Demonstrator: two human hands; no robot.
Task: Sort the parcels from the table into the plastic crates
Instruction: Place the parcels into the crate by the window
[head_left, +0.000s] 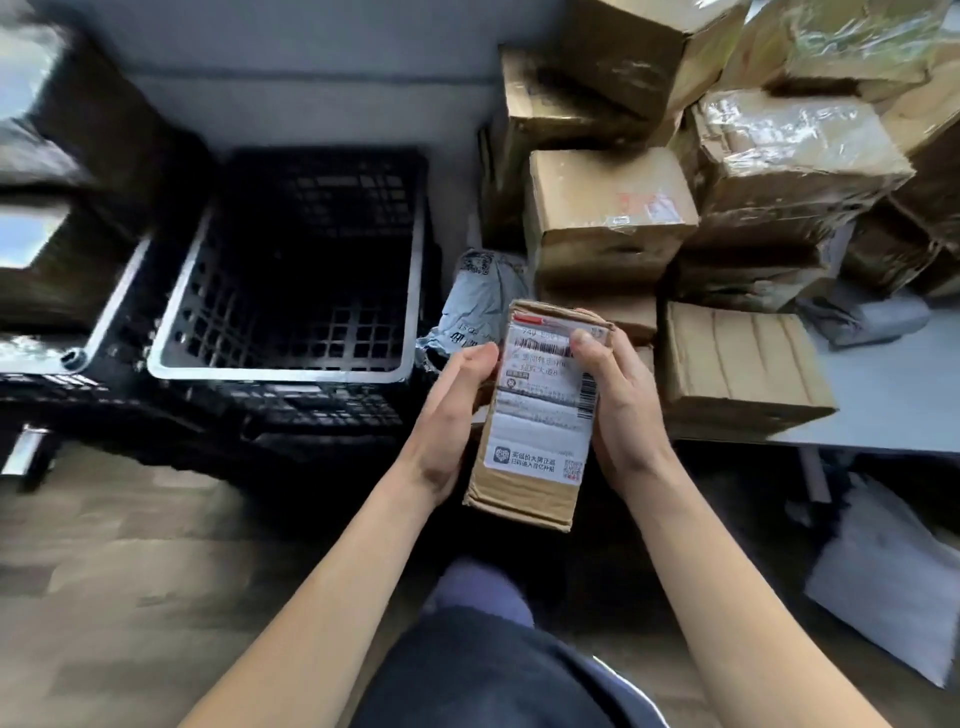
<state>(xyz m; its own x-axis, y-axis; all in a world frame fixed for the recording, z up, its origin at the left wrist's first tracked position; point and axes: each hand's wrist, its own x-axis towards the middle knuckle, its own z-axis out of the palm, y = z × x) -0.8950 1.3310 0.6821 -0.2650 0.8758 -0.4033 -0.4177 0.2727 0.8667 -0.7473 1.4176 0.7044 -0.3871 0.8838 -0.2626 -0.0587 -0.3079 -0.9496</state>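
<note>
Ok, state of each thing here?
Small brown cardboard parcel with white label: held in the air, label up.
Left hand: grips the parcel's left side.
Right hand: grips its right side.
Black plastic lattice crate: open, nothing visible inside.
Grey plastic mailer bag: lying crumpled beside the crate.
Brown cardboard boxes: stacked on the table, taped shut.

Wood-grain floor (130, 571), pale wall (311, 52), white bag (893, 587) on floor

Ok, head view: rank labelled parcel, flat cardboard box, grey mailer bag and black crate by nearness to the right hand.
1. Labelled parcel: in the right hand.
2. Flat cardboard box: just right, on table.
3. Grey mailer bag: beyond the parcel, left.
4. Black crate: farthest left.
</note>
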